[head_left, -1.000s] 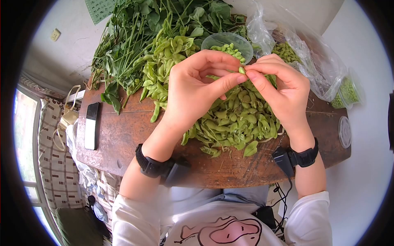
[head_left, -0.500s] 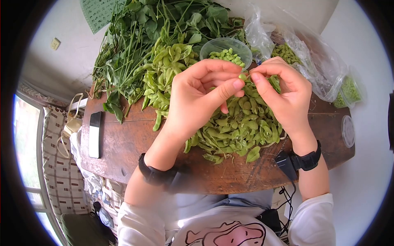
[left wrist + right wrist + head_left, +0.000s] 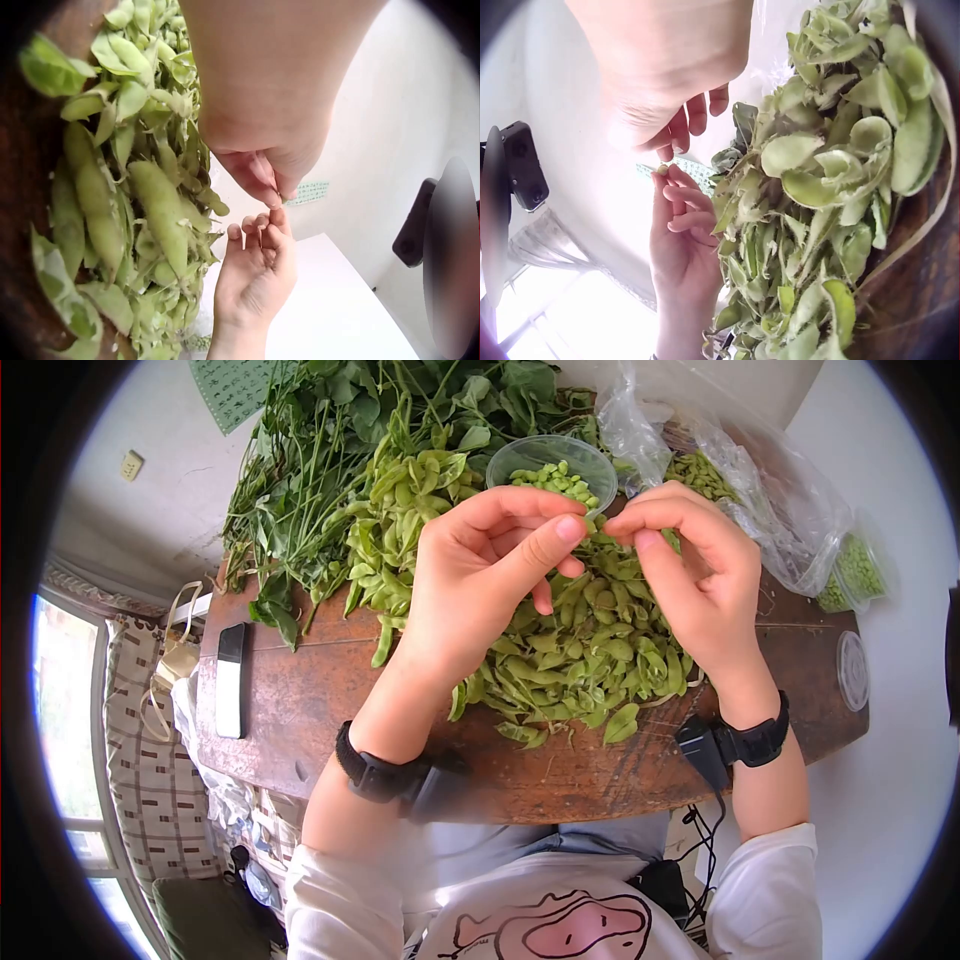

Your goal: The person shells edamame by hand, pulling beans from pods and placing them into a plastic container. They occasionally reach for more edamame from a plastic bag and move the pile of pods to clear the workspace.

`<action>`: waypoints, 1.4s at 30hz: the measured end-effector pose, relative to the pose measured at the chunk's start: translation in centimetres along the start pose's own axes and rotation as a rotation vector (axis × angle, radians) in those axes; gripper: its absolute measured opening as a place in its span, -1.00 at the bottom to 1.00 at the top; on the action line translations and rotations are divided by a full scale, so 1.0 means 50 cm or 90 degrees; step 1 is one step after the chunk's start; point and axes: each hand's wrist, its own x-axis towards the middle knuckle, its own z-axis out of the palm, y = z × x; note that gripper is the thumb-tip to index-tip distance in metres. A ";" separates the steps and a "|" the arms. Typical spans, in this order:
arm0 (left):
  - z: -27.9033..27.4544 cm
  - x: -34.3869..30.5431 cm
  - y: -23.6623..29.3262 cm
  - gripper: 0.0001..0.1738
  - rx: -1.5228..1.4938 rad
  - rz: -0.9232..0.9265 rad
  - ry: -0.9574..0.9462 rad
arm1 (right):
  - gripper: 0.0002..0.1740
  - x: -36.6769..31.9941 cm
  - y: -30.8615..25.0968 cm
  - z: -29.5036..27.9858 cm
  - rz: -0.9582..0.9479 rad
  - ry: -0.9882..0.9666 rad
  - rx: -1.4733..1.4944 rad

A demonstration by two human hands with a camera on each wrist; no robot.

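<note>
Bean [image 3: 662,170] is pinched by left hand [image 3: 480,575]; whether right hand [image 3: 700,575] grips, I cannot tell. Shelling seems underway; next probably needs dropping into bowl [image 3: 520,457].

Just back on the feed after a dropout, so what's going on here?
A person's left grip pinches a small green bean, the right grip close beside it, both above a heap of green pods on a wooden table. Some of the pods are split open. Shelled beans lie in the clear bowl beyond, and leafy stalks are piled to the left.
</note>
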 end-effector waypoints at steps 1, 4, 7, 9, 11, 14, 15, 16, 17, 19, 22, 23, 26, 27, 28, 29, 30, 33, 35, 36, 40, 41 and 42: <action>0.000 0.000 -0.001 -0.76 -0.007 -0.002 -0.005 | -0.85 0.000 -0.001 0.002 0.000 0.000 0.002; 0.000 -0.001 -0.001 -0.77 -0.011 -0.008 -0.013 | -0.82 0.004 -0.008 0.007 -0.031 0.014 -0.005; 0.000 -0.001 -0.002 -0.79 -0.034 -0.013 -0.021 | -0.80 0.009 -0.011 0.003 -0.081 0.001 -0.058; 0.002 -0.001 -0.002 -0.80 -0.028 -0.018 -0.026 | -0.78 0.012 -0.008 -0.002 -0.162 -0.001 -0.143; 0.003 -0.002 -0.001 -0.81 -0.022 -0.023 -0.031 | -0.79 0.012 -0.009 -0.001 -0.166 0.007 -0.149; 0.003 -0.003 0.000 -0.83 -0.042 -0.029 -0.037 | -0.80 0.013 -0.010 -0.002 -0.174 0.016 -0.155; 0.003 -0.003 0.001 -0.83 -0.039 -0.033 -0.042 | -0.81 0.013 -0.010 -0.001 -0.178 0.018 -0.156; 0.002 -0.003 0.001 -0.83 -0.036 -0.037 -0.047 | -0.81 0.013 -0.010 -0.001 -0.178 0.017 -0.155; 0.001 -0.003 0.002 -0.83 -0.036 -0.037 -0.047 | -0.81 0.012 -0.010 0.000 -0.173 0.015 -0.147; -0.001 -0.003 0.003 -0.77 -0.049 -0.056 -0.060 | -0.82 0.011 -0.010 0.000 -0.167 0.013 -0.138; 0.009 -0.005 0.015 -0.68 -0.089 -0.061 -0.059 | -0.82 0.011 -0.007 0.000 -0.177 0.021 -0.144; 0.009 -0.006 0.015 -0.68 -0.089 -0.061 -0.059 | -0.82 0.011 -0.006 0.000 -0.177 0.022 -0.142; 0.008 -0.005 0.011 -0.64 -0.072 -0.072 -0.064 | -0.82 0.011 -0.006 0.002 -0.177 0.027 -0.137; 0.003 -0.004 0.006 -0.66 -0.067 -0.068 -0.074 | -0.82 0.011 -0.006 0.002 -0.177 0.030 -0.134; 0.001 -0.003 0.003 -0.67 -0.062 -0.063 -0.083 | -0.82 0.011 -0.006 0.002 -0.177 0.030 -0.134; 0.000 -0.003 0.003 -0.67 -0.062 -0.063 -0.083 | -0.82 0.011 -0.006 0.001 -0.178 0.027 -0.135; 0.000 -0.003 0.003 -0.68 -0.056 -0.061 -0.083 | -0.82 0.011 -0.006 0.001 -0.179 0.025 -0.136; -0.001 -0.003 0.003 -0.70 -0.055 -0.056 -0.084 | -0.82 0.011 -0.006 0.002 -0.174 0.026 -0.130; -0.001 -0.004 0.004 -0.70 -0.060 -0.054 -0.084 | -0.82 0.011 -0.005 0.002 -0.172 0.026 -0.126; -0.001 -0.003 0.005 -0.70 -0.060 -0.058 -0.080 | -0.82 0.011 -0.005 0.002 -0.170 0.027 -0.121; 0.010 -0.004 0.009 -0.63 -0.034 -0.055 -0.043 | -0.83 0.008 -0.005 0.000 -0.157 0.020 -0.115; 0.010 -0.003 0.010 -0.63 -0.034 -0.055 -0.043 | -0.83 0.007 -0.004 0.000 -0.144 0.023 -0.107; 0.010 -0.003 0.010 -0.60 -0.030 -0.049 -0.030 | -0.84 0.006 -0.003 0.000 -0.131 0.027 -0.099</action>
